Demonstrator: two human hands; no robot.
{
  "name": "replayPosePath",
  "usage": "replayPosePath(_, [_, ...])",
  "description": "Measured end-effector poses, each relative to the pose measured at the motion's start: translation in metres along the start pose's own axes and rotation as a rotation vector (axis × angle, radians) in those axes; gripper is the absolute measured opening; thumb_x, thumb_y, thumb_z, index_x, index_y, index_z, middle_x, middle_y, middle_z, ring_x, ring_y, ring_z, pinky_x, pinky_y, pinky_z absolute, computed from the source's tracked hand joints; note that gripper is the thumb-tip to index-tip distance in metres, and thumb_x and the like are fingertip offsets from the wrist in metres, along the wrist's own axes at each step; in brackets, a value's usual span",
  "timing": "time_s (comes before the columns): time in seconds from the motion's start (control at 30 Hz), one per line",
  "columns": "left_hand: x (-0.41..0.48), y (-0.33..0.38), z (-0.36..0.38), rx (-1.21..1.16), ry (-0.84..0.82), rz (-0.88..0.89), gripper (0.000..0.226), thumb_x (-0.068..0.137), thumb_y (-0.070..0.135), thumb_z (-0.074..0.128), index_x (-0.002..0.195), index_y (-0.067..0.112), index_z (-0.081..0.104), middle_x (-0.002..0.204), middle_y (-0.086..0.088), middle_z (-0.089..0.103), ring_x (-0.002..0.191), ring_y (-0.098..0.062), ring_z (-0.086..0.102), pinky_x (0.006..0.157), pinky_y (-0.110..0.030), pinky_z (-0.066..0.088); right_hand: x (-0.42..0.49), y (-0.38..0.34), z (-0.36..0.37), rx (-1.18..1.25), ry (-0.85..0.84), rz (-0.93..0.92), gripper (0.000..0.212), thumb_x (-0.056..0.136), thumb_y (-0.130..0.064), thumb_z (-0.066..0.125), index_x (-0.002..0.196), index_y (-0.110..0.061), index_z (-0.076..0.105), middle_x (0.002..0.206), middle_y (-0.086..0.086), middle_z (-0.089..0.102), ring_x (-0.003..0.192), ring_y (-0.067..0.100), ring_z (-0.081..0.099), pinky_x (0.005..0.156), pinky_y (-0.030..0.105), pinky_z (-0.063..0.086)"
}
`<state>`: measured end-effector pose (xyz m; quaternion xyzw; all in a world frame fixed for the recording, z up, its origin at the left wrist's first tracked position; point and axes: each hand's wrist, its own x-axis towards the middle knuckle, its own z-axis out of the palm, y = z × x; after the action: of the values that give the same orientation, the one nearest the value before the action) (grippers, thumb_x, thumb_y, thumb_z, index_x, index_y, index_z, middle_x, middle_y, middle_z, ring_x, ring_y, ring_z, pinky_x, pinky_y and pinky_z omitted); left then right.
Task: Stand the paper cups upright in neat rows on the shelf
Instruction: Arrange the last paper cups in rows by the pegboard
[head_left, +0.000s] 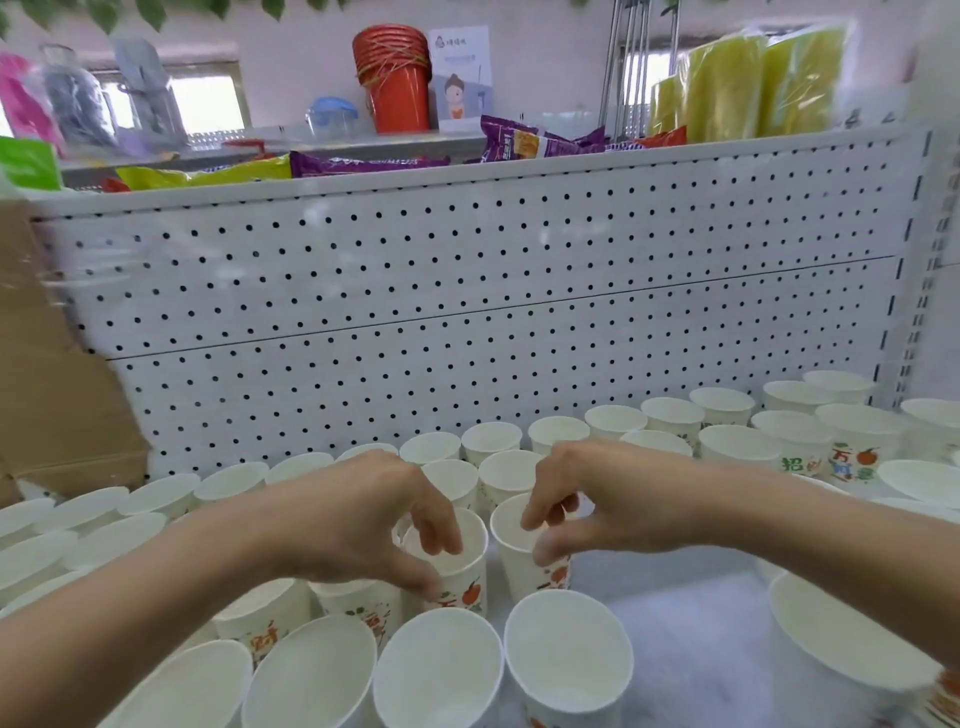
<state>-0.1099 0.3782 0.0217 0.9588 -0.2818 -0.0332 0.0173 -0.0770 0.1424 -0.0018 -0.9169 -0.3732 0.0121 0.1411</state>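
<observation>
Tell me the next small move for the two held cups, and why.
Probably release both: the left hand pinches the left cup and the right hand the right cup by the rim, and both already stand upright, side by side, behind the front row.

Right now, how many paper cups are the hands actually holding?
2, side by side mid-shelf: the left hand pinches the left cup, the right hand pinches the right cup.

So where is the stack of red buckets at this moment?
The stack of red buckets stands at the top of the head view, left of centre, above the white pegboard, with a white card directly to its right.
</observation>
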Motion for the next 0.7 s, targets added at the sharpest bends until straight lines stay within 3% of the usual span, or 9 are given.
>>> replayPosePath(0.13, [0.022,0.002,-0.019,-0.111,0.114,0.01,0.017,0.08,0.046,0.07,0.094,0.037,0.072,0.087,0.025,0.067,0.088,0.013,0.057,0.077,-0.005,0.044,-0.014,0.028,-0.042,0.055,0.239,0.08,0.016,0.085,-0.035,0.069,0.098,-0.027,0.074,0.084,-0.019,0.064,0.08,-0.003,0.059,0.069,0.01,0.044])
replayPosePath(0.23, [0.063,0.007,-0.023,-0.064,0.228,0.027,0.013,0.086,0.04,0.067,0.093,0.032,0.075,0.084,0.022,0.07,0.08,0.009,0.062,0.079,-0.015,0.051,-0.019,0.069,-0.067,-0.014,0.261,0.204,0.009,0.088,-0.027,0.067,0.093,-0.024,0.075,0.084,-0.016,0.066,0.075,0.0,0.06,0.064,0.009,0.044])
replayPosePath(0.37, [0.13,0.02,-0.016,-0.016,0.334,-0.049,0.013,0.085,0.038,0.068,0.093,0.031,0.076,0.083,0.019,0.073,0.074,0.005,0.064,0.082,-0.024,0.053,0.0,0.119,-0.074,-0.123,0.183,0.283,0.012,0.09,-0.024,0.065,0.096,-0.022,0.076,0.088,-0.017,0.069,0.078,0.001,0.062,0.073,0.019,0.051])
replayPosePath(0.53, [0.185,0.031,-0.003,0.084,0.203,-0.191,0.019,0.076,0.041,0.077,0.092,0.032,0.075,0.088,0.017,0.072,0.077,-0.003,0.064,0.072,-0.023,0.049,0.034,0.154,-0.06,-0.194,0.032,0.23,0.011,0.087,-0.025,0.067,0.091,-0.021,0.077,0.089,-0.009,0.073,0.078,0.008,0.065,0.078,0.032,0.056])
replayPosePath(0.7, [0.206,0.029,0.007,0.106,0.123,-0.288,0.015,0.076,0.035,0.078,0.091,0.031,0.075,0.09,0.016,0.072,0.08,-0.008,0.063,0.067,-0.023,0.048,0.051,0.161,-0.051,-0.158,-0.084,0.195,0.012,0.087,-0.026,0.068,0.097,-0.025,0.075,0.093,-0.011,0.07,0.086,0.01,0.066,0.079,0.029,0.055])
